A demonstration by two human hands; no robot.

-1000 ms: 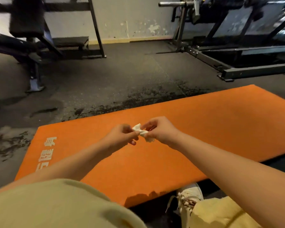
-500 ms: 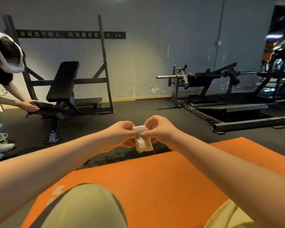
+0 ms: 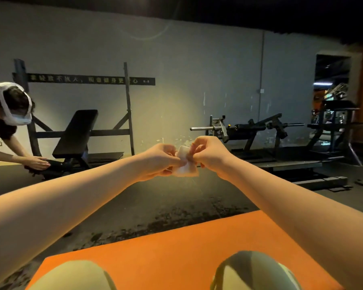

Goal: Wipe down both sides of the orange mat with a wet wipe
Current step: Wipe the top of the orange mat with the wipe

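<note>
Pinching wipe (image 3: pixel 187 172) (half-hidden): left hand (image 3: pixel 158 162); right hand (image 3: pixel 210 155).

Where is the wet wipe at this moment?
Head view, centre: the wipe is pinched between left hand and right hand, held up beyond the mat.

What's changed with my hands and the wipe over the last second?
The left hand and right hand rose from low over the orange mat as the view tilted up. The wet wipe has been pulled partly open. Unchanged: both hands pinch it; the mat lies flat.
</note>
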